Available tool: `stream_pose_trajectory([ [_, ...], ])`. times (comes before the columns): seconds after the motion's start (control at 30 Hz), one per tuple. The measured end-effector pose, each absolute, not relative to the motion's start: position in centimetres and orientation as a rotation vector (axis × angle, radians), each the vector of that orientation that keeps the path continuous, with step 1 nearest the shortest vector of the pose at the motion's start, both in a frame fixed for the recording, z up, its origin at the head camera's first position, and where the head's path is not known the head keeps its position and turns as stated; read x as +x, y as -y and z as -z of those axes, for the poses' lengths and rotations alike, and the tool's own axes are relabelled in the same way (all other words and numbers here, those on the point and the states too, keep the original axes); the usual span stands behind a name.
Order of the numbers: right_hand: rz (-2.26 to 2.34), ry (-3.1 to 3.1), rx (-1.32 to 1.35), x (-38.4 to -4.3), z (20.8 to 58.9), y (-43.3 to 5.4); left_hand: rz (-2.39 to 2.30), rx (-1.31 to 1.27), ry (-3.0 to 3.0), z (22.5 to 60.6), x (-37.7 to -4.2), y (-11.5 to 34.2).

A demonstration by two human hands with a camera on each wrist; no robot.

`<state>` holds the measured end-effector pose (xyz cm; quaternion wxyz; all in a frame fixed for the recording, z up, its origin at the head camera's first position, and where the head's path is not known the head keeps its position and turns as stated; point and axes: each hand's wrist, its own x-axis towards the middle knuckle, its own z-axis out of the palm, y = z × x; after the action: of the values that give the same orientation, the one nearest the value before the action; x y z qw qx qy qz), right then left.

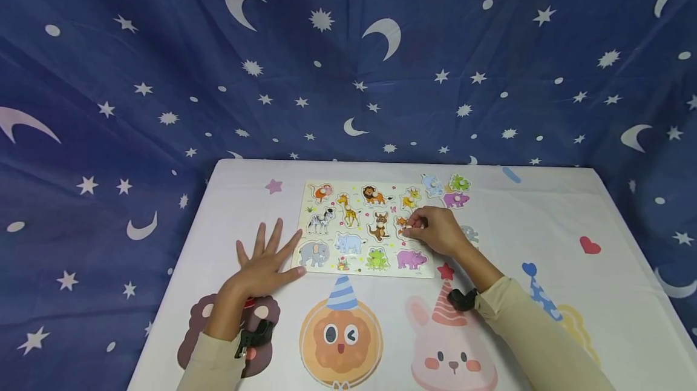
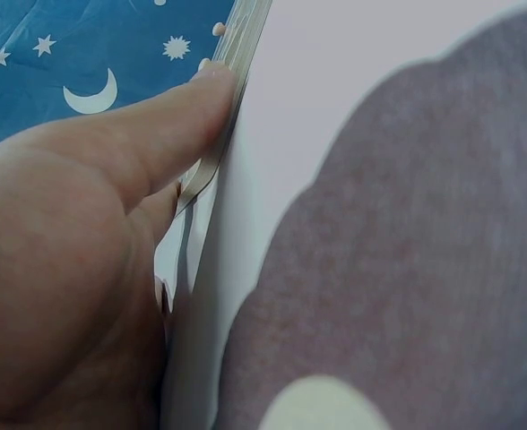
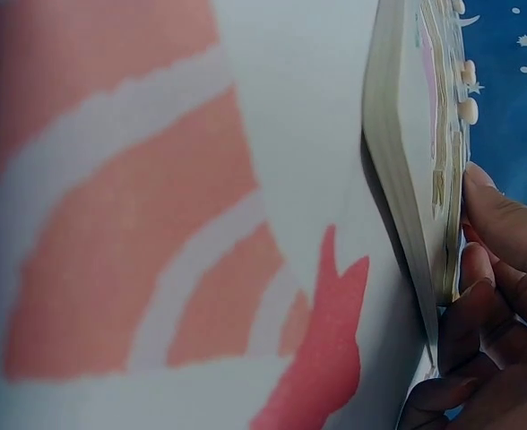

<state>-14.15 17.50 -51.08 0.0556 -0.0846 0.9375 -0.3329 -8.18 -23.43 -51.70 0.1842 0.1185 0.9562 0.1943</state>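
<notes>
A wooden animal puzzle board [image 1: 356,264] lies on the table, with animal pictures across it and knobbed pieces such as the lion [image 1: 374,195] and the giraffe [image 1: 346,209]. At its right side, the right hand [image 1: 440,229] pinches a small orange animal puzzle piece [image 1: 402,223] over its spot; the fingers partly cover it. In the right wrist view, thumb and fingers are close together at the board's edge [image 3: 393,170]. The left hand [image 1: 267,270] lies spread with straight fingers at the board's left, its thumb touching the board's edge in the left wrist view.
Beyond the board's upper right corner lie loose pieces: a blue rhino [image 1: 432,185], a green frog [image 1: 460,183] and a purple hippo [image 1: 456,200]. A grey piece [image 1: 469,233] is partly behind the right hand. The white tablecloth [image 1: 544,209] has printed cartoon figures; a blue curtain [image 1: 348,94] hangs behind.
</notes>
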Motion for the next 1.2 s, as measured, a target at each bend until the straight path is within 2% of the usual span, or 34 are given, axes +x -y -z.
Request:
stream_pose_trajectory([
  [1.2,1.042,-2.787,-0.250,-14.07,50.70,-18.13,-0.580,0.340,-2.691,51.51,-8.14,23.37],
])
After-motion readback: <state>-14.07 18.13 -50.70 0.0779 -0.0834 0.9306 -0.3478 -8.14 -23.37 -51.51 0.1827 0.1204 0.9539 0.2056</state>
